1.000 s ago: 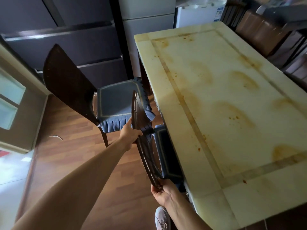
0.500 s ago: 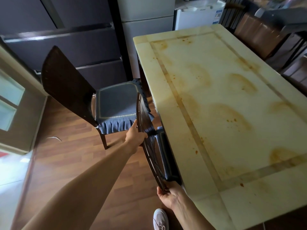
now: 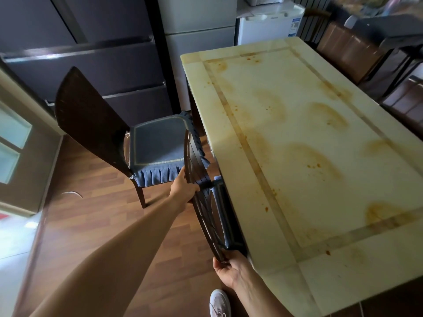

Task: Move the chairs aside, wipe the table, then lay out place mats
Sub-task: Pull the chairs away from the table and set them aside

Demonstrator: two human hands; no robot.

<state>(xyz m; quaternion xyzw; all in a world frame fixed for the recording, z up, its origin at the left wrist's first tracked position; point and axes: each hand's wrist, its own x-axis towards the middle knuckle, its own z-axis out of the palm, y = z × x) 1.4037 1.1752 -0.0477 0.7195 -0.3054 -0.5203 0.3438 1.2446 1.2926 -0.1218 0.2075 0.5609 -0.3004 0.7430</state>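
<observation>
Stained cream stone desk (image 3: 297, 156), right. Blue-cushioned dark wooden chair (image 3: 158, 145) stands clear, far left. Slatted-back dark wooden chair (image 3: 201, 202) sits against the desk's left edge; left grip (image 3: 184, 191) curls round its back rail, right grip (image 3: 231, 267) clasps the near end.

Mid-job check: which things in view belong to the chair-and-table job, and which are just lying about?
Job:
near chair, gripped by left hand and right hand
far chair, pulled out
stained table
chairs across the table

Just there:
dark fridge
white fridge
white scrap on the floor
</observation>
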